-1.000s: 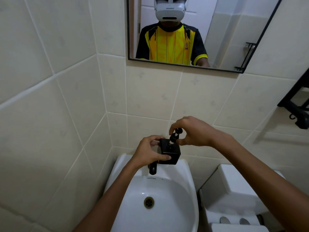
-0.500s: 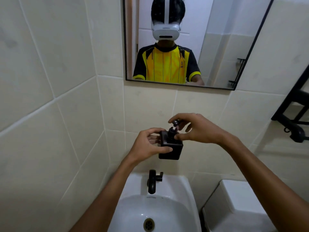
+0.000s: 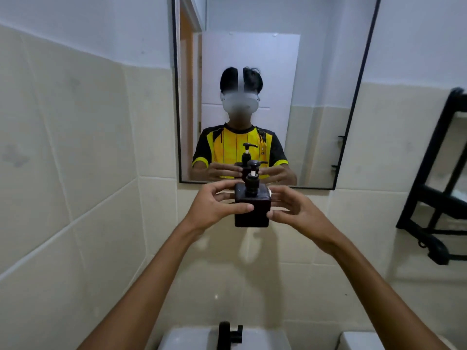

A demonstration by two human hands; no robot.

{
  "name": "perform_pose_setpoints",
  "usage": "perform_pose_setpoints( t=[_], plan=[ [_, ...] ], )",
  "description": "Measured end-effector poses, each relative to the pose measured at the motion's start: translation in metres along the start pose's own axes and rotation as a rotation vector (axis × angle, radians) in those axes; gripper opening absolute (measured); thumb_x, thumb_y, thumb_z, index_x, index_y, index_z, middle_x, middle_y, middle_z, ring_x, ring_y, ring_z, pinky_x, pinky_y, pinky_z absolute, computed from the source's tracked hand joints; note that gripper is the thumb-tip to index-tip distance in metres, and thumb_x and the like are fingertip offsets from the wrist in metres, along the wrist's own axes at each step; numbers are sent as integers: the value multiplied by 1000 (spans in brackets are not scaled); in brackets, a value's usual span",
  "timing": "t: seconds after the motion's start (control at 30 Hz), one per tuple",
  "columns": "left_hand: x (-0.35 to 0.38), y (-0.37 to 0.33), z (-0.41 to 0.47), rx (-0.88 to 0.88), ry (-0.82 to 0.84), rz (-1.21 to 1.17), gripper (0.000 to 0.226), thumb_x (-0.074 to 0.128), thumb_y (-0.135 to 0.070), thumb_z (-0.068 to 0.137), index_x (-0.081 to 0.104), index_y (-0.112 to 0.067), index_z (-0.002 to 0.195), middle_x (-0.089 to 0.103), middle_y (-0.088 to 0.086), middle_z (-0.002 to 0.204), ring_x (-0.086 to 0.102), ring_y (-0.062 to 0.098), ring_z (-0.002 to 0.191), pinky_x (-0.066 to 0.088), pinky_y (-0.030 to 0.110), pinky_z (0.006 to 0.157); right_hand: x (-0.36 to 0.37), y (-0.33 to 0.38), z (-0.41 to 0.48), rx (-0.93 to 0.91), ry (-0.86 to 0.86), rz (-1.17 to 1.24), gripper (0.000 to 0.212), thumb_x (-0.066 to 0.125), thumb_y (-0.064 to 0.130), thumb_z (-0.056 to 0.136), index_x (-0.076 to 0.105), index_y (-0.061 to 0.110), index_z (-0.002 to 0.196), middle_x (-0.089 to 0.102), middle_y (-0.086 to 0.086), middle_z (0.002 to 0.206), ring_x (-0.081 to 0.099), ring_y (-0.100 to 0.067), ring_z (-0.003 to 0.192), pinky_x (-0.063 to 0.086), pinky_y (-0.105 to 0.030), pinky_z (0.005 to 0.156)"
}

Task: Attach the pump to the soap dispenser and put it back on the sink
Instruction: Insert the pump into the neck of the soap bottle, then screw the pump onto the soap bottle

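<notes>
Both hands' grip closes on the square dark soap dispenser (image 3: 251,205): left hand (image 3: 214,207), right hand (image 3: 294,210); the pump (image 3: 253,176) stands upright above the grip.

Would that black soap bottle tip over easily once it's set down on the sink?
Probably not: the bottle looks squat and square with a flat base, so it should stand steady. The tall pump raises the top somewhat, so a knock there might rock it. It looks rigid; both hands hold it without denting it.

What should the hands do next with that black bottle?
Probably lower the soap dispenser toward the sink: the pump already sits upright in its neck, and the left hand and right hand hold it high near the mirror.
</notes>
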State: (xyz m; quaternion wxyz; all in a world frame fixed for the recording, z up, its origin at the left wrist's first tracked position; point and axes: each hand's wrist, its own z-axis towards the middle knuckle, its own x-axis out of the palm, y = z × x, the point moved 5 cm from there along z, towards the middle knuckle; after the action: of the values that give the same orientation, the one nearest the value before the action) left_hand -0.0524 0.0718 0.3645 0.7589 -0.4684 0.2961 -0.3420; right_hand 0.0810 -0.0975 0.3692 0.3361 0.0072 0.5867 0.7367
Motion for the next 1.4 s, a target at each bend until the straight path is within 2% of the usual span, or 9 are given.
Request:
perform_pose_setpoints(
  t=[0.2, 0.3, 0.5, 0.7, 0.9, 1.07, 1.2, 1.33, 1.4],
  plan=[
    [2, -23, 24, 47, 40, -91, 60, 84, 3, 71, 65, -5, 128, 74, 12, 121, 73, 18, 110, 58, 22, 86, -12, 19, 19, -77, -70, 34, 47, 76, 3, 85, 60, 14, 128, 69, -12, 122, 72, -22, 110, 59, -36, 95],
    [0, -32, 35, 86, 54, -112, 74, 91, -11, 65, 62, -12, 133, 72, 8, 124, 71, 17, 115, 57, 25, 92, -18, 24, 28, -112, -111, 64, 50, 78, 4, 83, 60, 12, 128, 67, -17, 124, 73, -26, 108, 60, -44, 94],
    [-4, -48, 49, 114, 76, -128, 84, 89, -16, 59, 59, -11, 138, 70, 4, 129, 67, 14, 120, 56, 22, 91, -27, 29, 41, -144, -176, 94, 50, 77, 3, 84, 61, 11, 131, 68, -15, 126, 73, -17, 108, 61, -30, 88],
    [-5, -50, 48, 88, 86, -141, 63, 83, -18, 69, 65, -10, 129, 76, 6, 119, 72, 15, 113, 58, 23, 88, -24, 34, 45, -168, -177, 101, 51, 76, 19, 79, 65, 15, 129, 71, -8, 121, 73, -12, 106, 61, -29, 88],
    [-12, -52, 51, 115, 37, -183, 60, 84, -17, 66, 69, -7, 123, 77, 11, 117, 73, 21, 111, 58, 28, 91, -31, 50, 51, -190, -155, 67, 45, 70, 41, 84, 69, 22, 125, 70, -1, 127, 66, -14, 118, 57, -29, 92],
    [-10, -51, 54, 122, 43, -173, 60, 84, -14, 67, 69, -6, 124, 77, 10, 116, 73, 22, 111, 59, 26, 90, -43, 80, 65, -249, -237, 41, 24, 55, 15, 101, 75, 18, 115, 69, -1, 128, 68, -12, 106, 51, -12, 68],
    [-3, -51, 52, 127, 71, -170, 60, 82, -13, 70, 67, -7, 127, 76, 8, 119, 72, 20, 113, 58, 32, 95, -40, 96, 79, -243, -226, 26, 26, 53, 8, 101, 75, 11, 114, 67, -3, 128, 66, -15, 113, 53, -21, 82],
    [-3, -52, 52, 122, 65, -191, 62, 83, -16, 68, 67, -8, 127, 77, 8, 117, 73, 20, 111, 58, 32, 96, -36, 99, 83, -228, -202, 71, 25, 55, 6, 100, 75, 7, 114, 75, -4, 117, 71, -9, 100, 54, -16, 71],
    [-4, -53, 52, 121, 66, -189, 62, 83, -16, 68, 67, -8, 126, 77, 8, 116, 73, 20, 111, 58, 33, 96, -34, 98, 82, -235, -190, 100, 23, 58, 6, 98, 76, 8, 113, 77, -2, 112, 73, -11, 102, 58, -19, 78]
  ],
)
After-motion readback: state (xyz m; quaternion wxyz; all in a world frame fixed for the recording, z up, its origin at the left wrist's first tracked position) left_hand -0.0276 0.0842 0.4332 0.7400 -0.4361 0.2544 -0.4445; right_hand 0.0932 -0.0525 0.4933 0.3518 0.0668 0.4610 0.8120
